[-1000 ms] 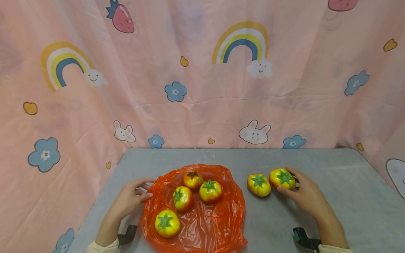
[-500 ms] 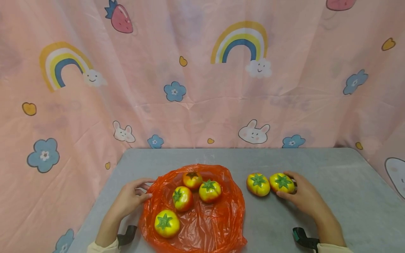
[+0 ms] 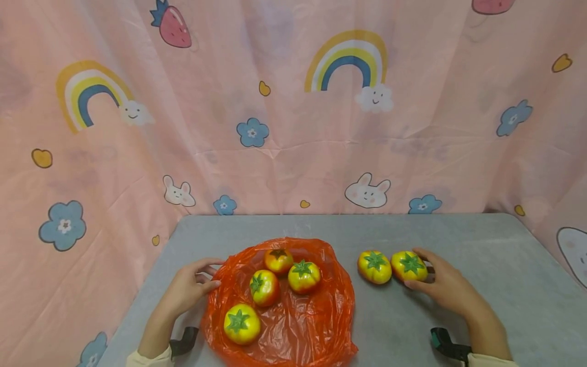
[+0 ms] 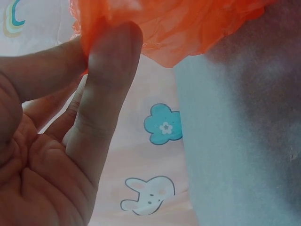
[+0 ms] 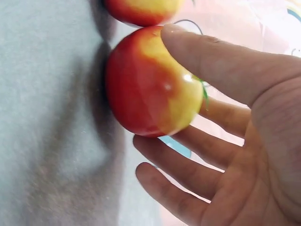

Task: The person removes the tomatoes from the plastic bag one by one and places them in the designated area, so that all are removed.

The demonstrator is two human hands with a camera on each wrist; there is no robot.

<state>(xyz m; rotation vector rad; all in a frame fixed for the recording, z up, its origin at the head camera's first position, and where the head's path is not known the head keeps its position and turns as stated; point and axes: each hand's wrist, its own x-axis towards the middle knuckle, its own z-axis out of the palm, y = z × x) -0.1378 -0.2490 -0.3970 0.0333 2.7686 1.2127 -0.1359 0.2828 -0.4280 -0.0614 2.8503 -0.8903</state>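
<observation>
My left hand [image 3: 187, 287] pinches the left rim of a red plastic bag [image 3: 293, 326] between thumb and forefinger, as the left wrist view shows. The bag lies spread open, with several yellow-red tomatoes in it, one of them a tomato [image 3: 242, 324] near its front left. To the right of the bag, my right hand [image 3: 442, 280] holds another tomato [image 3: 409, 266] on the table, thumb on the near side and fingers behind. In the right wrist view this tomato [image 5: 150, 84] shows its red underside. A second loose tomato [image 3: 374, 267] stands just left of it.
The grey table [image 3: 495, 265] runs back to a pink printed curtain [image 3: 293, 168] that hangs along its far edge and left side. A black wrist mount [image 3: 449, 345] is on the right forearm, another mount [image 3: 185, 341] on the left.
My right hand and its tomato have come slightly nearer to me, and the right forearm has shifted a little right. The left hand and the bag stay still.
</observation>
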